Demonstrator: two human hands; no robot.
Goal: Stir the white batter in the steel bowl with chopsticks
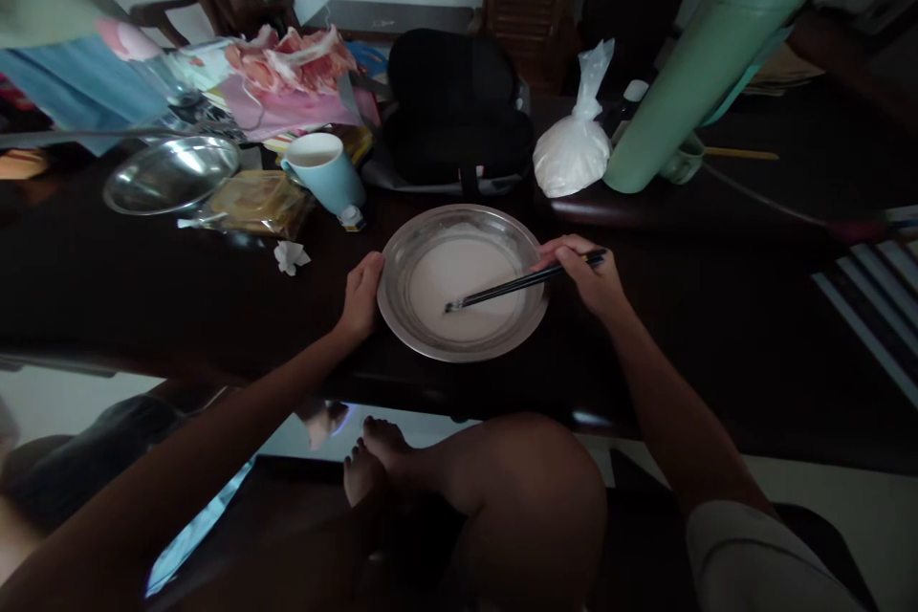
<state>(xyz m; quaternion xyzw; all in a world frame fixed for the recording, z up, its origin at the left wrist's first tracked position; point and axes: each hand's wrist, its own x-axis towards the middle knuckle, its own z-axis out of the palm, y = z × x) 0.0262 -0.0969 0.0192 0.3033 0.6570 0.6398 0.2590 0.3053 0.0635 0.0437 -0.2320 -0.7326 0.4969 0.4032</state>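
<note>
A wide metal bowl (430,345) stands on the dark table before me, with a pale, milky liquid (459,268) in it. My left hand (360,295) grips the bowl's left rim, fingers closed against its side. In my right hand (589,275) is a pair of dark chopsticks (506,287), held at a slant over the bowl. Their tips reach the liquid left of its middle, with a bit of it clinging there. The right fingers are also close to the bowl's right rim; whether they touch it I cannot tell.
Behind the bowl are a black padded case (451,115), a tied bag of white powder (572,153) and a tall green flask (707,81). To the left stand a light-blue mug (326,174), a wrapped package (254,201), an empty metal basin (172,177) and crumpled tissue (291,256).
</note>
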